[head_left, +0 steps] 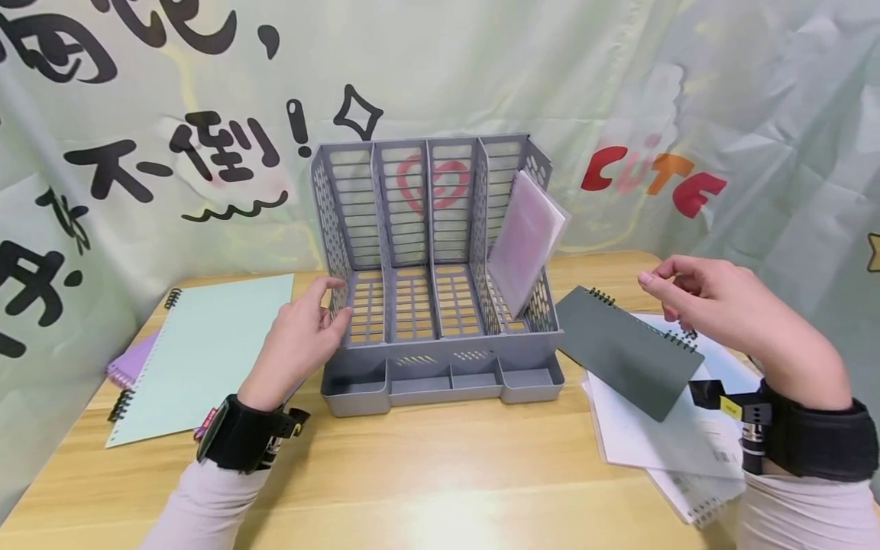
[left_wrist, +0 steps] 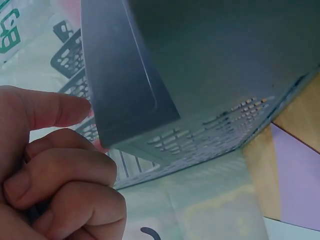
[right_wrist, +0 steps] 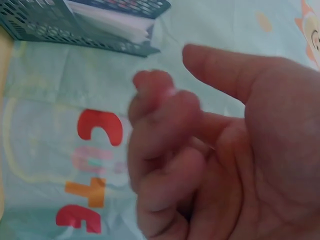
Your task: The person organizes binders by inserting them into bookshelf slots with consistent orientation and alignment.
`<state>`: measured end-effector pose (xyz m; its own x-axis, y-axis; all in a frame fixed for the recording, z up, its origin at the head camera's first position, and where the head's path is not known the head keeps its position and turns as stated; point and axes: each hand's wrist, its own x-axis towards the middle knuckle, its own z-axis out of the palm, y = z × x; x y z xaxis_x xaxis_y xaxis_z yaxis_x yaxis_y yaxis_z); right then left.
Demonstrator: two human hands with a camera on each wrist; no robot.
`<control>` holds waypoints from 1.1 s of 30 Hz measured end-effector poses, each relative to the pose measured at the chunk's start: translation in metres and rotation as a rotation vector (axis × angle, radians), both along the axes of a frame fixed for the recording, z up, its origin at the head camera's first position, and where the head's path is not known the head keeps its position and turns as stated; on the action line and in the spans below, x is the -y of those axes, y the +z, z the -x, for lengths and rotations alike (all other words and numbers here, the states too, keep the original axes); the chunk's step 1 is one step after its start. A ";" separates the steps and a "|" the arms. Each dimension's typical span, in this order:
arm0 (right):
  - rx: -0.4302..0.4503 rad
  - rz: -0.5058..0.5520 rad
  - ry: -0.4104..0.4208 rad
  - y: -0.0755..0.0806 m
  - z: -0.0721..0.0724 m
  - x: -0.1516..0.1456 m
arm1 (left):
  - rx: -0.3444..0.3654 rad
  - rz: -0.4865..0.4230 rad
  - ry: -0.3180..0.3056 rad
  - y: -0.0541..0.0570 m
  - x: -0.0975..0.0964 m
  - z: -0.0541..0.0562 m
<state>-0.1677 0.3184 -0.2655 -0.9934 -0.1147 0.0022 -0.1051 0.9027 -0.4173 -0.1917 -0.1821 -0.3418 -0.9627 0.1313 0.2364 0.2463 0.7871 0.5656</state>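
Gray organizer (head_left: 440, 355) between our left hand (head_left: 299, 332) — at its side, grip unclear — and empty, loosely curled right hand (head_left: 732, 305).

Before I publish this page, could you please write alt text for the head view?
A person's left hand holds the left edge of a gray four-slot organizer on a wooden table, a pink notebook in its rightmost slot. The empty right hand is raised near a dark spiral notebook; a mint notebook lies at left.
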 end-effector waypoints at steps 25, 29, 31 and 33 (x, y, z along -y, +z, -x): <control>0.125 0.004 0.042 0.000 -0.002 -0.020 | -0.080 0.019 -0.140 0.003 -0.025 -0.015; 0.147 -0.004 0.035 -0.004 0.000 -0.026 | -0.076 0.020 -0.160 0.002 -0.029 -0.017; 0.162 -0.005 0.029 -0.006 0.001 -0.029 | -0.070 0.025 -0.169 0.002 -0.031 -0.018; 0.177 0.000 0.025 -0.008 0.002 -0.033 | -0.060 0.032 -0.178 0.001 -0.032 -0.019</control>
<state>-0.1699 0.3509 -0.2737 -0.9752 -0.1391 -0.1723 -0.0521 0.9005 -0.4316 -0.1725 -0.1499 -0.3411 -0.9078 0.3067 0.2860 0.4159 0.7455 0.5208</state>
